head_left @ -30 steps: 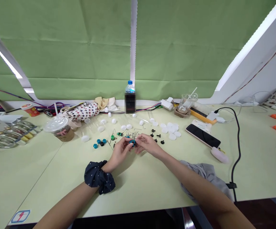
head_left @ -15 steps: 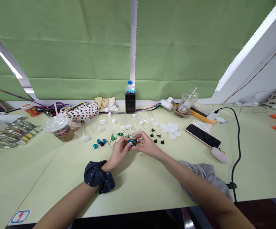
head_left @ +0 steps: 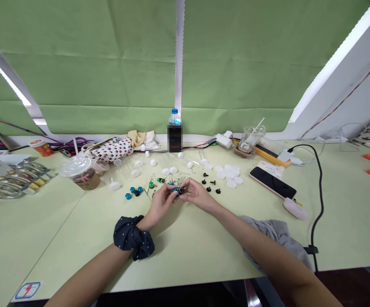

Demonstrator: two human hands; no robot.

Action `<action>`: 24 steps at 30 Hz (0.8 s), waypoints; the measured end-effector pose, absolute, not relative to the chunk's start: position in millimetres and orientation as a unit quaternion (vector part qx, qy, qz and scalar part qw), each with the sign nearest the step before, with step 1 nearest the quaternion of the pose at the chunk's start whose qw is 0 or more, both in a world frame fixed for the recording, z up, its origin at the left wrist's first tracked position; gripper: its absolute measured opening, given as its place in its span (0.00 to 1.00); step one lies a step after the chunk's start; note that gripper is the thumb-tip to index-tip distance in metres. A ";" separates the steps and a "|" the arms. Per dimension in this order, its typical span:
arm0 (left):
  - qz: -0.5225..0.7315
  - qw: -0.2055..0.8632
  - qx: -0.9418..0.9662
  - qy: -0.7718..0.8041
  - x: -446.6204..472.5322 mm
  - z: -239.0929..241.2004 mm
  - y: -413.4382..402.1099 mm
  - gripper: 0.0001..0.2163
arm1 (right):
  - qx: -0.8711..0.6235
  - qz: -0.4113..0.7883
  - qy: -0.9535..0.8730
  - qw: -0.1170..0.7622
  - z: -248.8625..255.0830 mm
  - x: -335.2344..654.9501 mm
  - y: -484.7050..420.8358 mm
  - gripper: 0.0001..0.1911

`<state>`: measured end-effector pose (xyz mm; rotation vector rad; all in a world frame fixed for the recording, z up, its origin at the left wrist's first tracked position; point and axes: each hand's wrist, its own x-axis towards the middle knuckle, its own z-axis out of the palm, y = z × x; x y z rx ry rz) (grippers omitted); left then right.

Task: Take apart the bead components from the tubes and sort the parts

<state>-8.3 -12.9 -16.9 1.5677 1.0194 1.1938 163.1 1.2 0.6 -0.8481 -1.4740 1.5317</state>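
Note:
Between the fingertips of both hands is a small blue-and-black metal part (head_left: 178,191), just above the table. My left hand (head_left: 160,203) pinches it from the left with thumb and fingers, and my right hand (head_left: 200,198) grips it from the right. The fingers cover much of it, so its exact kind is unclear. Left of the hands lie several round blue knobs (head_left: 132,189) and one black knob (head_left: 137,193). Close behind are a green knob (head_left: 151,184), a green metal part (head_left: 161,180) and thin bent metal rods. Several black screw-like pieces (head_left: 208,189) lie to the right.
White discs (head_left: 231,174) and clear tubes with white caps (head_left: 135,173) lie behind the hands. A lidded cup (head_left: 84,172) stands left, a bottle (head_left: 174,117) at the back. To the right are a phone (head_left: 273,182), grey cloth (head_left: 276,234) and a black cable (head_left: 320,200).
My right fingers have shifted slightly on the blue-and-black part. Both hands otherwise stay in place, and the things on the table have not moved.

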 end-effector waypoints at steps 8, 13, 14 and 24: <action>0.479 0.454 0.631 0.408 -7.6 -16.9 -12.9 0.12 | -0.344 0.621 -0.573 0.409 -0.5 159.8 0.3 0.21; 0.490 0.455 0.621 0.409 -7.3 -15.5 -13.8 0.12 | -0.352 0.636 -0.556 0.402 -1.9 159.2 1.0 0.22; 0.489 0.454 0.624 0.406 -7.4 -15.2 -14.0 0.12 | -0.355 0.646 -0.552 0.389 -2.1 159.4 1.2 0.21; 0.480 0.449 0.631 0.411 -5.8 -11.6 -16.9 0.12 | -0.335 0.636 -0.559 0.414 -1.9 156.9 -0.6 0.18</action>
